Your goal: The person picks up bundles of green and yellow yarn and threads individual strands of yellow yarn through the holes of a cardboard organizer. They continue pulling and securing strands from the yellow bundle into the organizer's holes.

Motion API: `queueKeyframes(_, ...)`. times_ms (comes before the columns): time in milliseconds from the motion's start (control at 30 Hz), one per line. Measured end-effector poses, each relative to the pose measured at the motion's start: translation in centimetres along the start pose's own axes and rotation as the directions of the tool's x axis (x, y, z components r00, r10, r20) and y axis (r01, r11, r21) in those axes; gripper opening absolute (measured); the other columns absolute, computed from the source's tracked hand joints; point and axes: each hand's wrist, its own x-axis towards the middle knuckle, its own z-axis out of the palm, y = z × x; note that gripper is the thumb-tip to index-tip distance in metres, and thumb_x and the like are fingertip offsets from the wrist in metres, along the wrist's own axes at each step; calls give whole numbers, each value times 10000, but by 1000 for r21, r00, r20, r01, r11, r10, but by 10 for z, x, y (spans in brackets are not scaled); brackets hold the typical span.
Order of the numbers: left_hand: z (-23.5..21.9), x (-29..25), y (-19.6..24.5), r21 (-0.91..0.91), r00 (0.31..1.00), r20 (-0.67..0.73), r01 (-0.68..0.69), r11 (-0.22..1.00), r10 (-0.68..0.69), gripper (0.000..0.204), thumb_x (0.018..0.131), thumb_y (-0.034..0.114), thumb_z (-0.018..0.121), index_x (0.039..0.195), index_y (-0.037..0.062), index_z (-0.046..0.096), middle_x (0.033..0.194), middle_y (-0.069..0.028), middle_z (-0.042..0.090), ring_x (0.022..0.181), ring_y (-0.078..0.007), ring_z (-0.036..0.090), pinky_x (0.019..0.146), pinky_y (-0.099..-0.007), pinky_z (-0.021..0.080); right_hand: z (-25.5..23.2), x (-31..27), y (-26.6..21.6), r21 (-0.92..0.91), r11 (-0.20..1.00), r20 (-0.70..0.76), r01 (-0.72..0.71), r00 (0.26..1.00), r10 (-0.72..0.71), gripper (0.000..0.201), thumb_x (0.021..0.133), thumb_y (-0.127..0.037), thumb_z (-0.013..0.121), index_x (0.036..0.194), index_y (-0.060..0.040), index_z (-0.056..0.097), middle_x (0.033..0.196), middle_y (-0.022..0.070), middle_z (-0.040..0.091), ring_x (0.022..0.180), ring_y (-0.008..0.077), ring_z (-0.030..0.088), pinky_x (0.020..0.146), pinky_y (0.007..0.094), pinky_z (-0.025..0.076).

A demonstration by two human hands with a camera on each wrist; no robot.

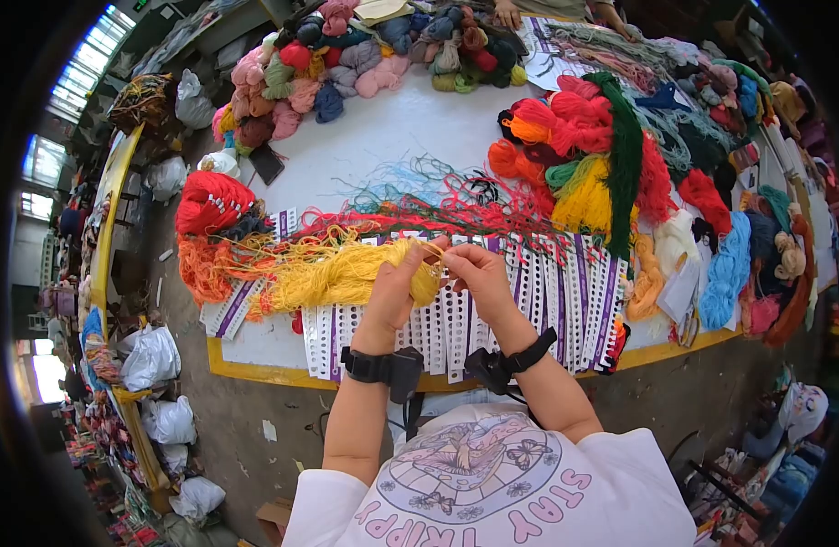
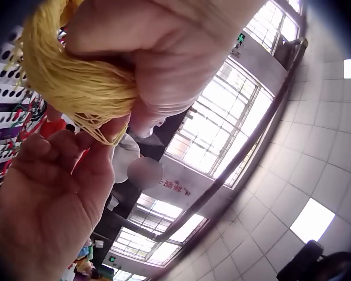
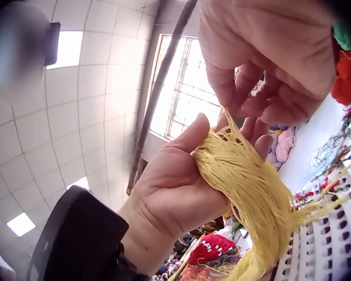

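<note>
A thick hank of yellow yarn (image 1: pixel 333 273) stretches leftward over the table from the hands. Its end loops are held by the left hand (image 1: pixel 397 290), with the thumb on top of the bundle, as the right wrist view shows of the yarn (image 3: pixel 240 181) and that hand (image 3: pixel 175 187). Thumb and fingertips of the right hand (image 1: pixel 479 278) pinch a few strands at the looped end; in the right wrist view this hand (image 3: pixel 269 58) pulls a small loop up from the bundle. Beneath lie white punched cards (image 1: pixel 433 333) with purple bands.
Red and green strands (image 1: pixel 410 221) run behind the hands. Colored yarn piles (image 1: pixel 346 64) line the far side, with more red yarn (image 1: pixel 574 118) at right and orange yarn (image 1: pixel 201 264) at left. A phone (image 1: pixel 266 164) lies far left; another person's hand (image 1: pixel 508 14) shows beyond.
</note>
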Motion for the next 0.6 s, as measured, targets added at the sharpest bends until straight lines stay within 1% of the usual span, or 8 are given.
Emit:
queueKeyframes(100, 1, 4, -2, 78, 997, -72, -23, 997, 29, 309, 862, 188, 535, 1091, -19, 514, 1099, -124, 556, 934, -190, 567, 722, -330, 513, -1, 1, 1, -115, 983, -7, 143, 989, -145, 103, 800, -139, 605, 839, -47, 630, 680, -25, 571, 570, 30, 520, 468, 161, 387)
queueKeyframes(200, 0, 11, -11, -9, 988, -148, -36, 999, 35, 237, 822, 115, 581, 1021, -10, 555, 1021, -113, 591, 862, -173, 588, 689, -310, 515, 0, 0, -4, -52, 997, -10, 56, 998, -57, 107, 798, -148, 616, 826, -46, 633, 672, -28, 567, 580, 22, 504, 473, 159, 386)
queueKeyframes(300, 1, 13, -17, 21, 983, -172, -66, 998, 68, 215, 824, 124, 582, 996, -6, 569, 990, -102, 598, 843, -164, 588, 683, -299, 507, 3, -1, -7, -134, 989, -15, 62, 998, -64, 104, 801, -144, 616, 821, -43, 632, 655, -33, 555, 601, 25, 499, 496, 169, 390)
queueKeyframes(400, 4, 13, -19, 3, 972, -212, -99, 995, 97, 214, 827, 117, 578, 1002, -6, 564, 980, -97, 599, 839, -162, 587, 678, -294, 502, -1, 5, 1, -151, 976, 30, 158, 987, -155, 89, 787, -86, 618, 798, 2, 627, 717, 14, 581, 637, 74, 541, 553, 211, 437)
queueKeyframes(500, 2, 15, -21, 9, 979, -149, -139, 990, 138, 212, 832, 114, 573, 1004, -9, 562, 979, -95, 599, 837, -164, 588, 677, -295, 503, -2, 7, 3, -305, 900, 61, 312, 949, -309, 93, 790, -94, 619, 801, -2, 620, 721, 21, 582, 643, 75, 544, 568, 212, 440)
queueKeyframes(600, 0, 16, -23, -20, 981, -151, -127, 992, 123, 209, 836, 116, 570, 1003, -9, 561, 980, -97, 597, 829, -162, 588, 674, -292, 501, -1, 5, 1, -182, 957, -16, 227, 972, -234, 93, 785, -107, 630, 798, -15, 622, 709, 12, 586, 628, 75, 545, 554, 207, 436)
